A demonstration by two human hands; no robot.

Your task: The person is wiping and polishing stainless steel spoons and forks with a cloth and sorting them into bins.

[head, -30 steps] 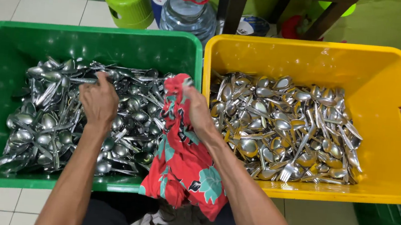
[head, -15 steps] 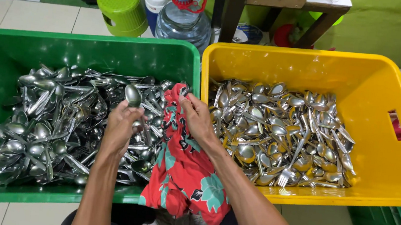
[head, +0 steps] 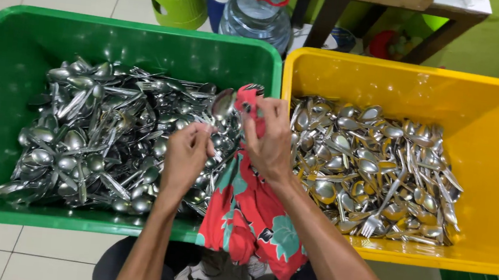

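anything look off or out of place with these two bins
Nothing looks spilled or broken. The cutlery lies in loose heaps inside the green bin and the yellow bin. The one odd thing is the red floral cloth, draped over the rims where the bins meet and held by the right hand.

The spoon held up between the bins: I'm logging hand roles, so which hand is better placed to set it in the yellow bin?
Probably the right hand: it hovers beside the yellow bin, holding the cloth against the spoon.
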